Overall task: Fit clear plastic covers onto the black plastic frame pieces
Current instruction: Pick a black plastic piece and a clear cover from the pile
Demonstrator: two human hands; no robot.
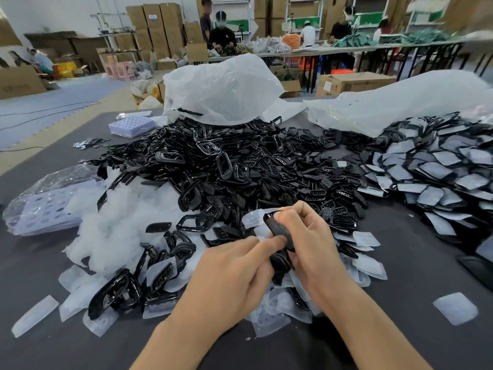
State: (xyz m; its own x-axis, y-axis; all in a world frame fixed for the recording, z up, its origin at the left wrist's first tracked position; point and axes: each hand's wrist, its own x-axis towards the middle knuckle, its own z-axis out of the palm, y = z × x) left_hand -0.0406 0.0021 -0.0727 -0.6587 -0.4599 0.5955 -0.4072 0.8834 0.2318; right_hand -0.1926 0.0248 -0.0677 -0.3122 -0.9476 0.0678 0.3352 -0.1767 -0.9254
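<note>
Bag (57,177) holds perforated sheets (45,212); fingers (272,241) pinch frame (277,226).

Black frame pieces (226,166): glossy hard plastic. Clear covers (454,307): frosted, translucent plastic, smooth. Tabletop (416,268): dark grey, matt, cloth-like. Bags (221,89): thin, milky plastic film, crinkled. Boxes (352,82): brown cardboard.

Bare table (416,265) right of the hands; black frame heap (240,166) blocks ahead.

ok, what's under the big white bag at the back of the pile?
Black frame pieces spill out from under the front edge of the white bag. Anything deeper beneath or inside it is hidden by the plastic.
</note>
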